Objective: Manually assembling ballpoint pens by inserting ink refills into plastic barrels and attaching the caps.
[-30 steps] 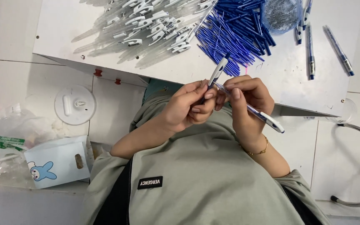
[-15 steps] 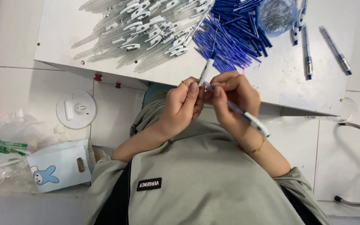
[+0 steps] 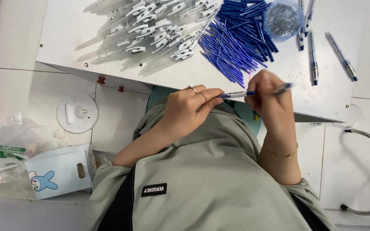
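Both hands meet on a blue pen (image 3: 253,91) held level just before the near edge of the white board (image 3: 65,38). The left hand (image 3: 187,107), rings on two fingers, pinches the pen's pale end between fingertips. The right hand (image 3: 267,96) is curled around the pen's middle. Farther onto the board lies a heap of blue refills (image 3: 236,42), beside it a pile of clear barrels (image 3: 146,30), and a round dish of small springs (image 3: 282,19). Finished pens (image 3: 341,55) lie at the board's right.
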